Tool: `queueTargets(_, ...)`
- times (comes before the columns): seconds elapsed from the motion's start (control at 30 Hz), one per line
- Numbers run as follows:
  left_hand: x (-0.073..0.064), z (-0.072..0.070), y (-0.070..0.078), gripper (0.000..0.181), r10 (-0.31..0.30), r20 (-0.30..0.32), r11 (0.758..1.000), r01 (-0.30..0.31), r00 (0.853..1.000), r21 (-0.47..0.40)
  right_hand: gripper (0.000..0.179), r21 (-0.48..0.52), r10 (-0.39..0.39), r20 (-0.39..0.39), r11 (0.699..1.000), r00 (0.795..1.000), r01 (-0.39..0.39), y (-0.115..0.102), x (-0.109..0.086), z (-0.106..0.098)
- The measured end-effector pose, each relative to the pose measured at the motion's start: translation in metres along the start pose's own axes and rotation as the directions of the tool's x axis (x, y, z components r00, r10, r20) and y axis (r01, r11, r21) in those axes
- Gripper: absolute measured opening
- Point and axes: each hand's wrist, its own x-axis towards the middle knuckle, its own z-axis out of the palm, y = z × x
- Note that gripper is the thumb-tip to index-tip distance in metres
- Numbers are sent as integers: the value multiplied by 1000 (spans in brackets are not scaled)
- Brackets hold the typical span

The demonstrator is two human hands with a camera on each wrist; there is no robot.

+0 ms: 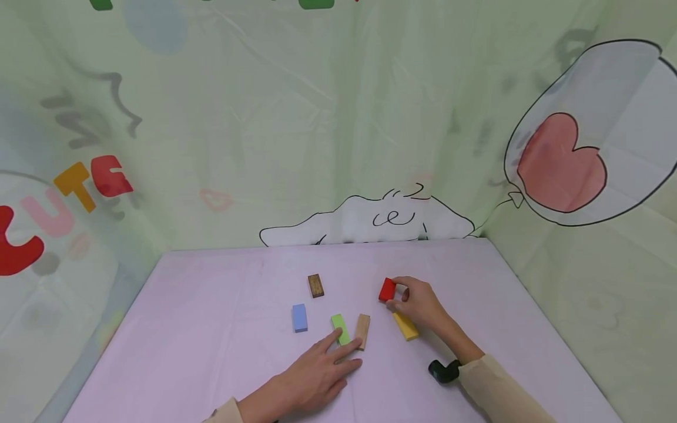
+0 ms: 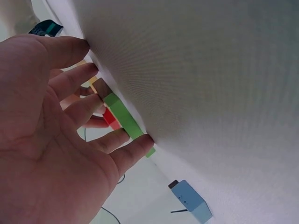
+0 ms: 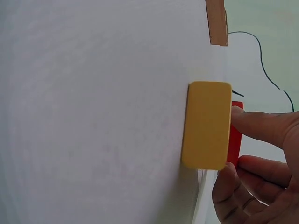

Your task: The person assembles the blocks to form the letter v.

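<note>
My right hand (image 1: 420, 299) pinches a red block (image 1: 388, 289) between thumb and fingers. Just below it lies a yellow block (image 1: 405, 326), which in the right wrist view hides part of the red one. With fingers spread and fairly straight, my left hand (image 1: 319, 373) reaches over the near ends of a green block (image 1: 338, 326) and a tan wooden block (image 1: 362, 329). In the left wrist view, fingertips overlap the green block (image 2: 122, 115); whether they press on it I cannot tell.
A blue block (image 1: 299, 318) lies left of the green one, and a dark brown block (image 1: 315, 285) sits farther back. All rest on a table with a pale cloth (image 1: 211, 329). Printed curtains (image 1: 264, 129) stand behind and at both sides.
</note>
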Motion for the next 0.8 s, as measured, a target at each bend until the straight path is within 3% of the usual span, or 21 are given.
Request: queueTargets(0.8, 0, 1, -1, 48, -4, 13, 1000, 5, 1000, -16, 60, 10, -46, 26, 999, 999, 46, -7, -3, 4)
